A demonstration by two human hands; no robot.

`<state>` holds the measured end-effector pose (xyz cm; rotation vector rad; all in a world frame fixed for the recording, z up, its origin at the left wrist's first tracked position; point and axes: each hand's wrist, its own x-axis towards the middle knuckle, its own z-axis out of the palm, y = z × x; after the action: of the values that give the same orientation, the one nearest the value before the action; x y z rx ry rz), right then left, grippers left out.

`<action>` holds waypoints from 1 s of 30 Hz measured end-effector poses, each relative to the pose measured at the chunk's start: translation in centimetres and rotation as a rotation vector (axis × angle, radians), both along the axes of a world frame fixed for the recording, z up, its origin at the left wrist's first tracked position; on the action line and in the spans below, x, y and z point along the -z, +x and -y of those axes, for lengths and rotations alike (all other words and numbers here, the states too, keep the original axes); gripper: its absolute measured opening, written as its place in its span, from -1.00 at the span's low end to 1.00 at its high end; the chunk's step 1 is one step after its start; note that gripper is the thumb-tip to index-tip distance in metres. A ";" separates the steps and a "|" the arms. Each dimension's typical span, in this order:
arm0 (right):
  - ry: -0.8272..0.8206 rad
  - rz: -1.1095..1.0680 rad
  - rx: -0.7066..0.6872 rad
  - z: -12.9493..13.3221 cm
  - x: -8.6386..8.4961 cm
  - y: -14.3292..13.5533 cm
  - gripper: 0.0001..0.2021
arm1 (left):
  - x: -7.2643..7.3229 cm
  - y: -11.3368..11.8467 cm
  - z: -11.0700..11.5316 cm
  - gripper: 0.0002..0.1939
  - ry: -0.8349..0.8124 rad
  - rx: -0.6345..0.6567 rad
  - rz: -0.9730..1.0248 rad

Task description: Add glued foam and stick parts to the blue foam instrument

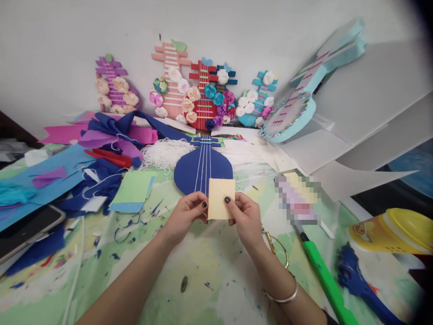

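Between my two hands is a small pale yellow piece of paper (219, 189), held upright over the table. My left hand (189, 210) pinches its left edge between thumb and fingers. On the other side, my right hand (245, 214) grips it with the thumb across the front and fingers behind. Just beyond the paper lies a dark blue paper pipa (187, 169) with white strings, its lower right part covered by the paper. A heap of white string (165, 153) sits left of the pipa.
Several decorated paper pipas (203, 113) lean on the wall. Green and blue paper squares (131, 189), a phone (30, 228) and blue scraps lie left. At right are scissors (275, 246), a green-handled cutter (328, 280), a blue glue gun (358, 275) and a yellow tub (392, 232).
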<state>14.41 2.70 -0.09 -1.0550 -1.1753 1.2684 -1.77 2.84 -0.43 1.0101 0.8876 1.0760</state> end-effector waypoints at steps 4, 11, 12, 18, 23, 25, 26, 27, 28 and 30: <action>-0.020 -0.057 -0.012 -0.2 0.0 0.0 -0.74 | -0.1 0.0 0.0 -0.78 -0.001 -0.031 -0.004; -0.004 -0.107 0.135 -0.7 0.5 0.4 -0.74 | -0.4 -0.2 0.0 -0.80 -0.018 -0.049 0.024; -0.002 -0.116 0.154 -0.8 0.5 0.4 -0.74 | -0.5 -0.2 0.1 -0.80 -0.014 -0.060 0.048; 0.013 -0.137 0.214 -1.0 0.7 0.6 -0.75 | -0.5 -0.4 0.1 -0.81 0.034 -0.105 0.098; 0.044 -0.054 0.183 -0.5 0.3 0.2 -0.75 | -0.6 0.0 0.0 -0.80 0.022 -0.133 -0.149; 0.064 -0.017 0.183 -0.3 0.1 0.1 -0.76 | -0.8 0.3 0.0 -0.78 0.026 -0.110 -0.227; 0.071 -0.002 0.186 -0.2 0.1 0.1 -0.76 | -0.8 0.3 0.0 -0.78 0.038 -0.095 -0.245; 0.074 0.008 0.189 -0.1 0.1 0.0 -0.76 | -0.9 0.4 0.0 -0.77 0.052 -0.080 -0.250; 0.074 0.014 0.191 -0.1 0.1 0.0 -0.77 | -1.0 0.4 0.1 -0.77 0.066 -0.063 -0.246; 0.074 0.024 0.194 -0.1 0.2 0.0 -0.77 | -1.0 0.4 0.2 -0.77 0.083 -0.014 -0.226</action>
<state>14.42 2.80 -0.29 -1.1038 -1.1013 1.0566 -1.32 2.64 0.62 1.2134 1.0404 1.0306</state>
